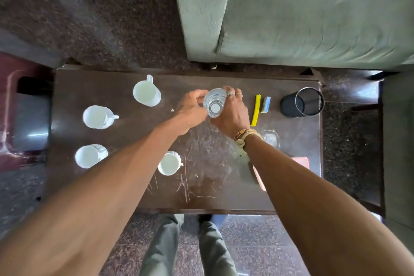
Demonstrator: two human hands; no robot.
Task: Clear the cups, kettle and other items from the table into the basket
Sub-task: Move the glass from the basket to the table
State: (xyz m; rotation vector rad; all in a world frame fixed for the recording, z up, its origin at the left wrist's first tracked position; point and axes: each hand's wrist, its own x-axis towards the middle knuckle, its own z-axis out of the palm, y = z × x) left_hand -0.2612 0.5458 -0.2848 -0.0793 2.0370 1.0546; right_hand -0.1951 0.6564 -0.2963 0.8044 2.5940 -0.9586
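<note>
Clear glass point(214, 103) gripped between both hands, over the table point(224, 197).
Well left of the left hand point(191, 108): white cup point(99, 117), white jug point(146, 93). The left hand's fingers curl on the glass's left side and the right hand point(231, 117) wraps its right side. Just right of the right hand: yellow strip point(255, 110), sponge point(266, 104), black mesh holder point(302, 102).

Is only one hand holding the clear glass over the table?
No, the left hand and the right hand both grip the clear glass, one on either side.
</note>
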